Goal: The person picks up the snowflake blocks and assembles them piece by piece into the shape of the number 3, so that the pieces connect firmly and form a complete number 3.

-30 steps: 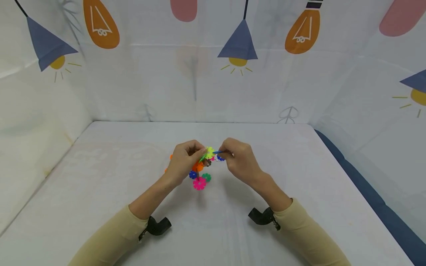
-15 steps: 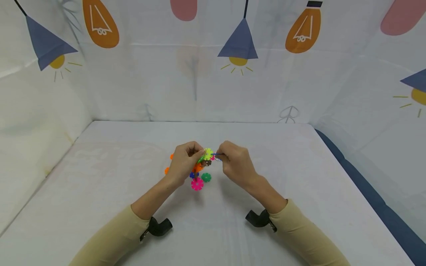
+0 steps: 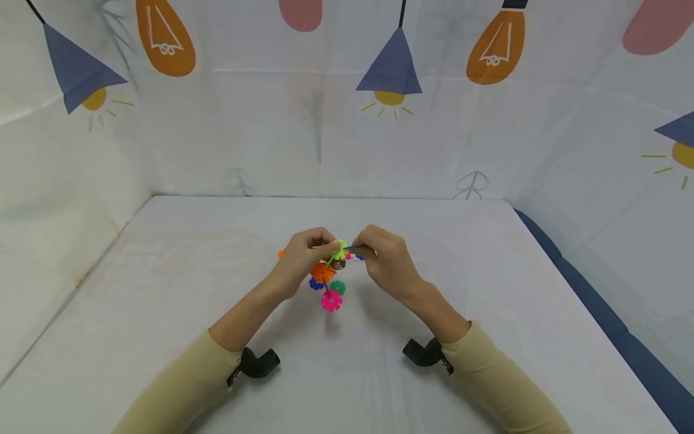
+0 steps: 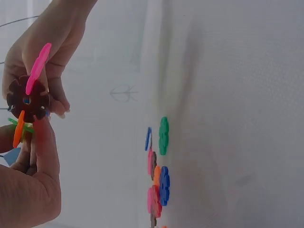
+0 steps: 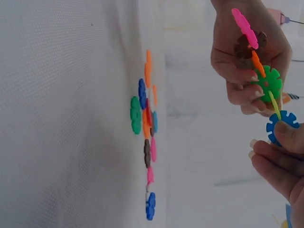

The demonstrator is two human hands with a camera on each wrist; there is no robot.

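A chain of slotted snowflake discs is between both hands above the table. My left hand (image 3: 298, 262) pinches it near the yellow disc (image 3: 341, 249) and the green disc (image 5: 270, 84). An orange disc (image 3: 322, 273), a brown disc (image 5: 243, 50) and a pink disc (image 3: 331, 300) hang below in the same chain. On the other side, my right hand (image 3: 391, 262) holds a blue disc (image 5: 279, 118) between thumb and fingers, its edge meeting the yellow disc. How deep the slots engage is hidden by the fingers.
Loose discs lie close together on the white table (image 3: 179, 337) behind the hands, among them a green disc (image 5: 136, 115), a dark blue disc (image 5: 142, 93) and a brown disc (image 5: 147, 153). A printed white cloth (image 3: 260, 132) hangs behind the table.
The hanging end of the chain has swung slightly to the right, showing more of the orange disc. Both hands shift only a little, keeping their holds on the chain and blue disc.
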